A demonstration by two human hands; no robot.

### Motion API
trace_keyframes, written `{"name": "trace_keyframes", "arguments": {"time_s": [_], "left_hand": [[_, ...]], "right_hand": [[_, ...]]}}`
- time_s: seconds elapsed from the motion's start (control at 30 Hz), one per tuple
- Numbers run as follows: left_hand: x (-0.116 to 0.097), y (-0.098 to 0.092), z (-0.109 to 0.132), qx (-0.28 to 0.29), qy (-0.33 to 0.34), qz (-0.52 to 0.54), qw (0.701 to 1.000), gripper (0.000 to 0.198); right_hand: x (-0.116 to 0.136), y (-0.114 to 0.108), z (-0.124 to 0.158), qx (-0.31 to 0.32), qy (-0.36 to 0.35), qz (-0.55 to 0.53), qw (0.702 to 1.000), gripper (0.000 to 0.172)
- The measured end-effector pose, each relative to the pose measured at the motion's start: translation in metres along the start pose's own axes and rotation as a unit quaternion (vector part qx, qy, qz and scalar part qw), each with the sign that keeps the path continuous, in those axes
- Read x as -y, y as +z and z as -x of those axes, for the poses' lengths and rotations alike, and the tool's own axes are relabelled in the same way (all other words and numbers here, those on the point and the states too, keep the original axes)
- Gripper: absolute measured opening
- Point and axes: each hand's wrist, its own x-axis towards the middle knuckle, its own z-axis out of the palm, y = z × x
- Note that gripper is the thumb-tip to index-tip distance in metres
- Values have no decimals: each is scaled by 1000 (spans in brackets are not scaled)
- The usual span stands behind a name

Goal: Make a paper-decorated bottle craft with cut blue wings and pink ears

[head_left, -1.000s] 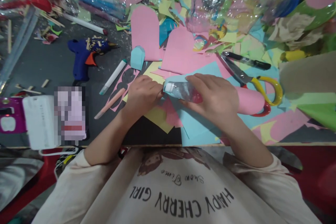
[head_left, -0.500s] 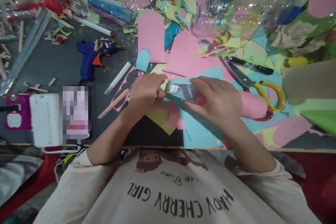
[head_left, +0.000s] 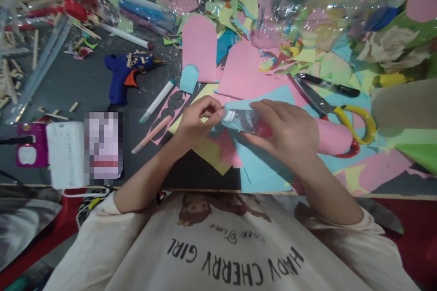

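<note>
A clear plastic bottle lies on its side, its white-rimmed neck pointing left and pink paper around its body. My right hand is wrapped over the bottle from above. At the bottle's mouth, my left hand is closed, thumb and index fingertip pinched together; whatever lies between them is too small to make out. Under the bottle is a light blue paper sheet, with a yellow paper piece to its left. Two pink round-topped paper pieces, one upright and one slanted, lie beyond my hands.
Yellow-and-red-handled scissors and a black marker lie on the right. To the left are a blue glue gun, a white marker, a phone and a white power strip. Paper scraps and plastic wrap cover the back.
My left fingers have come together into a pinch and moved slightly right, against the bottle's mouth. My right hand keeps its hold on the bottle. The whole view has shifted slightly.
</note>
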Motion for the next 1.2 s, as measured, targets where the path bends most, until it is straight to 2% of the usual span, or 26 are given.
{"name": "trace_keyframes", "arguments": {"time_s": [0.13, 0.2, 0.3, 0.37, 0.5, 0.7, 0.83, 1.03, 1.2], "left_hand": [[3, 0, 0, -9, 10, 1, 1000, 17], [5, -1, 0, -25, 38, -7, 999, 19], [5, -3, 1, -59, 92, -44, 993, 19], [5, -4, 1, -79, 104, -56, 990, 18], [6, -6, -1, -113, 85, -8, 990, 20], [5, -12, -5, -118, 40, 27, 992, 37], [3, -13, -5, -115, 9, 51, 992, 41], [3, -11, -5, -117, -21, 93, 989, 37], [2, -10, -5, -125, -27, 79, 989, 29]], "right_hand": [[-2, -3, -4, -2, -7, 12, 1000, 49], [-4, -7, -8, 6, -17, 16, 1000, 49], [-6, -19, -20, 40, -36, 23, 998, 48], [-6, -27, -30, 72, -50, 24, 996, 47], [-5, -33, -48, 108, -68, 12, 992, 43], [-7, -19, -53, 80, -76, 20, 994, 47], [-7, -14, -52, 92, -62, 24, 994, 50], [-6, -15, -51, 104, -45, 24, 993, 46], [-6, -15, -50, 94, -46, 23, 994, 47]]}}
